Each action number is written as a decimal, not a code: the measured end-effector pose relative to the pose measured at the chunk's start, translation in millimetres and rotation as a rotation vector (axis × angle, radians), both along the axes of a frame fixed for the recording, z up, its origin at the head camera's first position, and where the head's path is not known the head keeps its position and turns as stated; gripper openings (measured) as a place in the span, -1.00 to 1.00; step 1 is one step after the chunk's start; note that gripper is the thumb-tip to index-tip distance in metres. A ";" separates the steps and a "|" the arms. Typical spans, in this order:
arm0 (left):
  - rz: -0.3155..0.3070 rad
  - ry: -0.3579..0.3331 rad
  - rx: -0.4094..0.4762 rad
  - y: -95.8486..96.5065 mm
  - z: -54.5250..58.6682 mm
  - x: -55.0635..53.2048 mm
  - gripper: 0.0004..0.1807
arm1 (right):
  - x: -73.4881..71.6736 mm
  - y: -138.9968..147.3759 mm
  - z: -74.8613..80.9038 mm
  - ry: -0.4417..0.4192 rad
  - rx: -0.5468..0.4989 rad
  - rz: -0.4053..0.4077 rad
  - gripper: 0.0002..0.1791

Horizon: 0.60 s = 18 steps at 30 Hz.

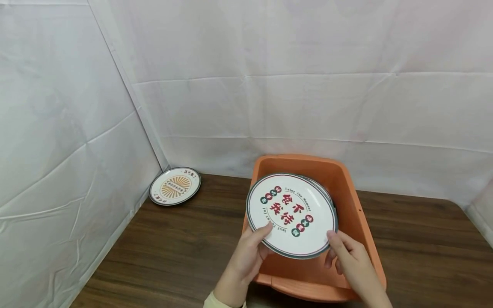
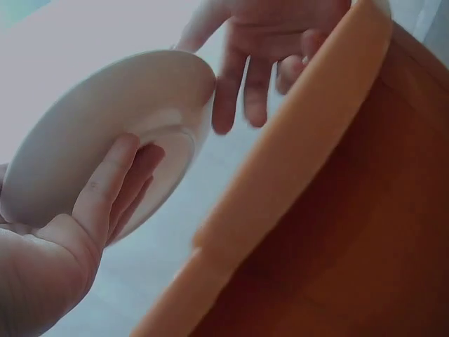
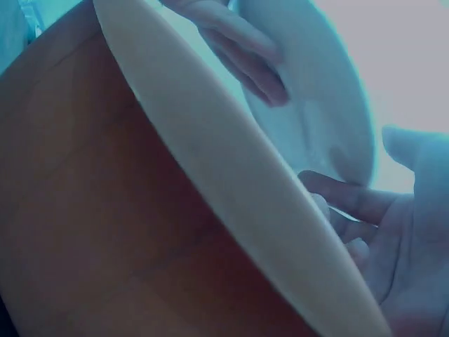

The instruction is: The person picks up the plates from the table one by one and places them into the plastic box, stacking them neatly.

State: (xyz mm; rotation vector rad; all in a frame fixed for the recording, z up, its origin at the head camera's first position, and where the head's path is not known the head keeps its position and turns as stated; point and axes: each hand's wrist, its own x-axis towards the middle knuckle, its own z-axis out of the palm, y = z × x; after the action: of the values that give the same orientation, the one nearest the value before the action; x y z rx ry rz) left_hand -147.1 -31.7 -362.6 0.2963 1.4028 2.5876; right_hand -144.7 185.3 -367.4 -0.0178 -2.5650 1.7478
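A round white plate (image 1: 294, 205) with a dark rim, red characters and coloured dots tilts above the orange tub. My left hand (image 1: 248, 252) grips its near left edge, thumb on the printed face. In the left wrist view, fingers of that hand (image 2: 77, 235) spread under the pale underside. My right hand (image 1: 350, 259) holds the right rim lightly, thumb over the edge and the other fingers below. In the right wrist view, an index finger (image 3: 344, 196) lies by the rim from beneath. Behind the held plate, another plate rim (image 1: 322, 190) shows inside the tub, mostly hidden.
The orange tub (image 1: 356, 218) stands on the dark wooden table (image 1: 185, 244). A white plate with a yellow sunburst (image 1: 175, 186) leans or lies at the back left, beside the cloth. White cloth walls (image 1: 308, 107) close off the back and left side.
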 end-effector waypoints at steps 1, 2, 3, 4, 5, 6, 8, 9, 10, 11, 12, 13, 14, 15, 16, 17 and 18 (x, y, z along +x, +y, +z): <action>-0.009 0.007 -0.015 1.4 0.5 0.7 -0.36 | -0.2 -0.4 -0.2 0.000 -0.012 -0.010 -0.56; -0.018 0.015 -0.031 2.3 1.0 1.4 -0.34 | -0.5 -0.7 -0.4 0.009 -0.030 -0.020 -0.56; -0.022 0.019 -0.044 2.9 1.6 2.2 -0.32 | -1.0 -0.8 -0.6 0.026 -0.052 -0.028 -0.55; -0.028 0.031 -0.053 3.2 1.9 2.7 -0.30 | -1.0 -0.4 -1.0 0.045 -0.073 -0.038 -0.55; -0.033 0.036 -0.067 2.8 2.0 3.4 -0.31 | -1.1 0.1 -1.1 0.062 -0.092 -0.048 -0.54; -0.040 0.036 -0.082 2.0 2.1 4.1 -0.33 | -1.3 1.1 -1.3 0.074 -0.104 -0.063 -0.53; -0.062 0.036 -0.112 -0.6 2.0 4.8 -0.38 | -1.6 3.6 -1.3 0.089 -0.107 -0.088 -0.53; -0.078 0.045 -0.125 -2.0 1.9 4.6 -0.40 | -1.7 5.0 -1.2 0.090 -0.099 -0.111 -0.52; -0.100 0.055 -0.138 -3.4 1.6 4.4 -0.40 | -1.8 6.3 -0.9 0.075 -0.097 -0.138 -0.51; -0.120 0.061 -0.158 -4.8 1.4 4.3 -0.40 | -2.0 7.4 -0.4 0.056 -0.095 -0.173 -0.50; -0.144 0.076 -0.168 -5.9 1.2 3.9 -0.39 | -2.0 8.4 0.0 0.036 -0.100 -0.206 -0.48; -0.168 0.089 -0.178 -6.5 0.9 3.2 -0.37 | -2.4 9.1 0.4 0.021 -0.115 -0.234 -0.47; -0.189 0.101 -0.187 -6.7 0.8 2.4 -0.36 | -2.6 9.7 0.8 0.003 -0.134 -0.266 -0.45; -0.202 0.115 -0.202 -6.6 0.7 1.5 -0.35 | -2.9 10.2 1.0 -0.012 -0.172 -0.289 -0.45; -0.199 0.130 -0.230 -6.5 0.7 0.7 -0.35 | -3.4 10.4 1.5 -0.035 -0.203 -0.312 -0.43; -0.187 0.139 -0.264 -6.9 0.8 0.3 -0.35 | -3.8 10.8 1.7 -0.047 -0.233 -0.329 -0.43; -0.171 0.149 -0.302 -7.5 0.9 -0.3 -0.36 | -4.4 11.5 1.8 -0.058 -0.266 -0.336 -0.42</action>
State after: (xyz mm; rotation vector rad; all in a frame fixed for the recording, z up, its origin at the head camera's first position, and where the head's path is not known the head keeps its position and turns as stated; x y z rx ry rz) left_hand -147.4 -39.2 -361.7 0.5438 1.7094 2.2181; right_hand -149.0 196.9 -365.5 -0.4821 -2.1800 1.9521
